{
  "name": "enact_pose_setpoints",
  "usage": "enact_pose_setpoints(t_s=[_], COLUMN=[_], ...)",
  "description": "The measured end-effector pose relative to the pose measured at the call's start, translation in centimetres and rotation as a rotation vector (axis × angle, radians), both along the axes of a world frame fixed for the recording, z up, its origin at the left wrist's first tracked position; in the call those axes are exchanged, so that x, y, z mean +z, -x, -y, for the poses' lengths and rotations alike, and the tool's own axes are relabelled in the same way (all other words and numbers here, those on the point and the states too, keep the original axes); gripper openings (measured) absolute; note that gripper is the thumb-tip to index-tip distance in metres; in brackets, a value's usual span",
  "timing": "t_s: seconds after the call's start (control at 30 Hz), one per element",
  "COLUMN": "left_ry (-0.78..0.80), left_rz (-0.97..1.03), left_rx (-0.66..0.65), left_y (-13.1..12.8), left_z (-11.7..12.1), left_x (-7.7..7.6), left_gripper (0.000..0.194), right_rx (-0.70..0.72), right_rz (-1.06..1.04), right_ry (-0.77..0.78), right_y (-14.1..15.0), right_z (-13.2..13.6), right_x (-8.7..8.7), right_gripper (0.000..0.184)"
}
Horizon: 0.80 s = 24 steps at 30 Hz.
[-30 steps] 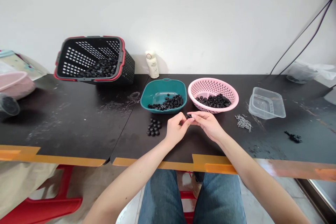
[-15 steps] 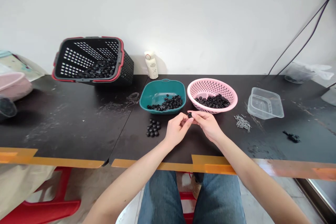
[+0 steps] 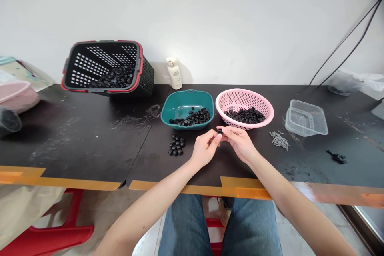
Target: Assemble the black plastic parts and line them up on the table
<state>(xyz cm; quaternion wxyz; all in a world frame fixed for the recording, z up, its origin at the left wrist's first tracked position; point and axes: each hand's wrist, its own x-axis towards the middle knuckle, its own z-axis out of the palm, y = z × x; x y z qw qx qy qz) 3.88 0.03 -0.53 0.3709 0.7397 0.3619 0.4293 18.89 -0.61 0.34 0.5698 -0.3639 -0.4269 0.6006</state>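
As your left hand [image 3: 205, 148] and right hand [image 3: 240, 144] curl nearly shut, their fingertips meeting on the small black ring [image 3: 220, 131], a steady pinch suits so small a part. The pink perforated basket [image 3: 244, 98] sits just above your hands, beside the teal tray [image 3: 172, 118]. A loose group of black rings [image 3: 176, 145] lies on the table [image 3: 75, 156] to the lower left of the tray, and grey screws [image 3: 279, 141] lie to your right.

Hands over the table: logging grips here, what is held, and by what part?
A small black piece, pinched at its edges between the fingertips of the left hand and right hand.
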Motion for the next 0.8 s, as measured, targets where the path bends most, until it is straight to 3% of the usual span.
enact_pose_setpoints(t_s=[0.27,0.37,0.5,0.8], left_ry=[-0.102,-0.100,-0.057,-0.008], left_rz=[0.096,0.153,0.130,0.156], left_rx=[0.157,0.046,-0.097,-0.071], left_y=[-0.17,-0.19,-0.17,-0.07], left_z=[0.02,-0.13,-0.36,-0.76], left_x=[-0.33,-0.11,0.12,-0.29], left_gripper=[0.024,0.037,0.032,0.033], right_rx=[-0.013,0.003,0.031,0.094], right_rz=[0.018,0.007,-0.014,0.025], right_ry=[-0.023,-0.014,-0.016,0.008], right_y=[0.21,0.29,0.05,-0.68], right_z=[0.39,0.56,0.60,0.36], right_x=[0.07,0.20,0.38,0.61], right_gripper=[0.019,0.017,0.017,0.018])
